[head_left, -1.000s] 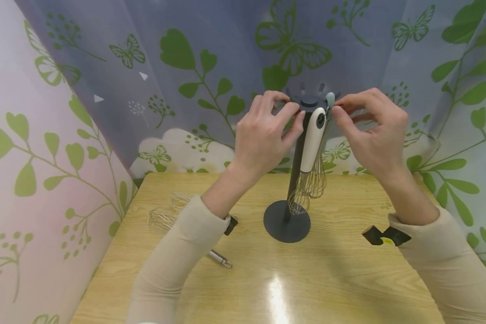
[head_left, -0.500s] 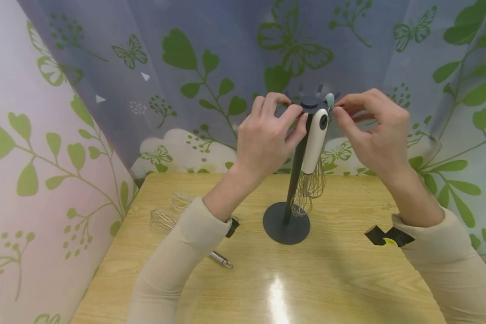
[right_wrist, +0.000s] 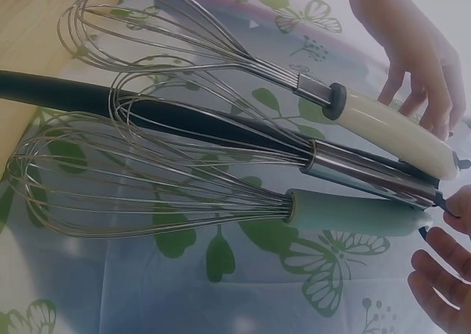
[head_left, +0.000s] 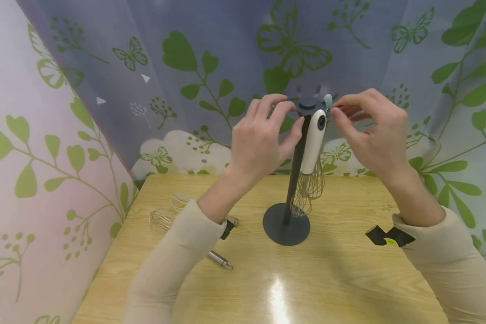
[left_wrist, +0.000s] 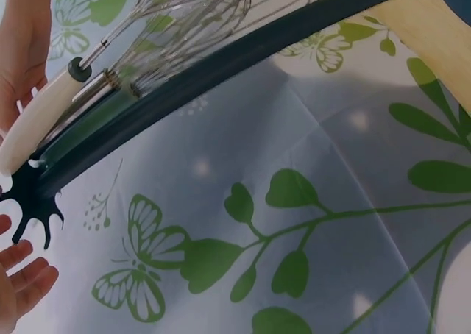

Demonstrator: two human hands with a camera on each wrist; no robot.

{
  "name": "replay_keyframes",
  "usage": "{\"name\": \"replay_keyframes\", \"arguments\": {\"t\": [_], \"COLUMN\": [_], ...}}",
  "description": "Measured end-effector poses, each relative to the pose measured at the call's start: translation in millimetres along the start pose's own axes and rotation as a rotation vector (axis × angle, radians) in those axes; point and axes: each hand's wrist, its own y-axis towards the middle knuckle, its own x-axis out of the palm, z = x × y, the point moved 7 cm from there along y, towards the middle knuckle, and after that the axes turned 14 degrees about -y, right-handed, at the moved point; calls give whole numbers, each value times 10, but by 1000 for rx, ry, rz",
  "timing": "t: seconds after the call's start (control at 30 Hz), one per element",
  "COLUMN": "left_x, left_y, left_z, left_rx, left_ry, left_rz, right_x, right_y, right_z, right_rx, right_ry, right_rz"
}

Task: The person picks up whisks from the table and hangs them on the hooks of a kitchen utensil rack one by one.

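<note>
A dark utensil stand (head_left: 293, 189) holds three hanging whisks at its hooked top. One whisk has a cream handle (head_left: 313, 146), another a steel handle (right_wrist: 372, 173), and the third a mint-green handle (right_wrist: 357, 215). My right hand (head_left: 374, 128) is at the stand's right side, its thumb and fingertips pinching the looped end of the steel-handled whisk. My left hand (head_left: 259, 135) is left of the stand's top, with thumb and fingers spread apart and nothing held. In the left wrist view its fingers sit beside the bare hooks (left_wrist: 40, 220).
More whisks lie on the wooden table (head_left: 328, 279) at the left. Their wire heads (head_left: 162, 220) and a steel handle (head_left: 220, 260) show around my left forearm, which covers the rest. A patterned curtain (head_left: 227, 49) hangs close behind the stand.
My left hand has drawn slightly left from the stand's top, and its thumb has parted from the index finger. The right hand has barely moved.
</note>
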Motion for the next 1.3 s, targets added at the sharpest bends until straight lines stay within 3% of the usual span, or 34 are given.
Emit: {"name": "replay_keyframes", "arguments": {"t": [0.53,0.7,1.3], "left_x": [-89,-106,-78], "left_y": [-131,-177,-500], "left_z": [-42,-85,-334], "left_rx": [53,41,18], "left_ry": [24,12,89], "left_rz": [7,2,-155], "right_x": [-17,-24,-10], "right_y": [2,7,27], "right_z": [-14,-11,-17], "right_rx": [-37,-40,-49], "right_ry": [-25,-27,-27], "right_rz": [-5,-2,-2]}}
